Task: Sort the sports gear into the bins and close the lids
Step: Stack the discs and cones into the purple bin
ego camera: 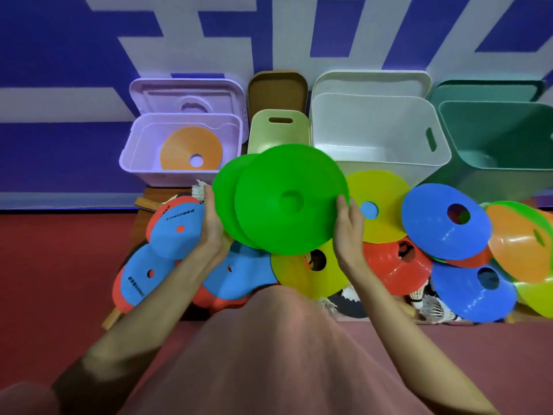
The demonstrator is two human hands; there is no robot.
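The left hand (211, 226) grips the left edge of one green disc cone (227, 202); the right hand (348, 232) grips the right edge of a second green disc cone (287, 202) overlapping it; both cones are held above the pile of gear, in front of the yellow-green bin (279, 130); an orange cone (188, 148) lies in the lilac bin (134, 157); the white bin (380, 130) and green bin (502, 142) stand to the right, lids open.

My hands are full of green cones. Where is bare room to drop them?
The white bin and green bin show bare floors. The lilac bin has room beside its orange cone. The pile in front is crowded.
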